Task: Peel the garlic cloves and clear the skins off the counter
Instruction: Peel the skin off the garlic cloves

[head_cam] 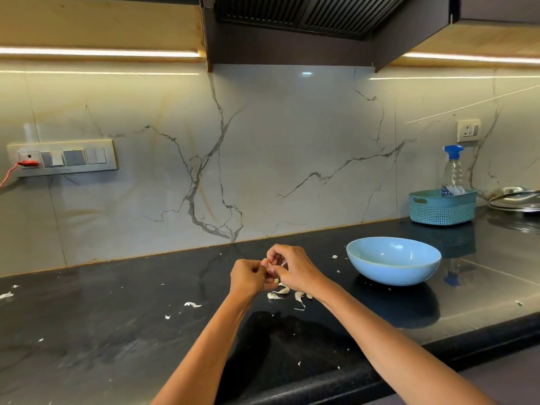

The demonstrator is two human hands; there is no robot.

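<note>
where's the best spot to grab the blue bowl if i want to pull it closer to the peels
Take the blue bowl by its near-left rim, thumb inside and fingers under the outer wall, coming from the left where the hands work. The rim is wide, open and unobstructed there, and the rounded wall below gives little to hold.

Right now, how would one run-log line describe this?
step: peeling | both hands pinch garlic clove | skins on counter | bowl at right

One head-worn wide-angle view looks forward and slightly down across the dark surface (117, 331) toward the marble backsplash (277, 156), hands close below
</note>
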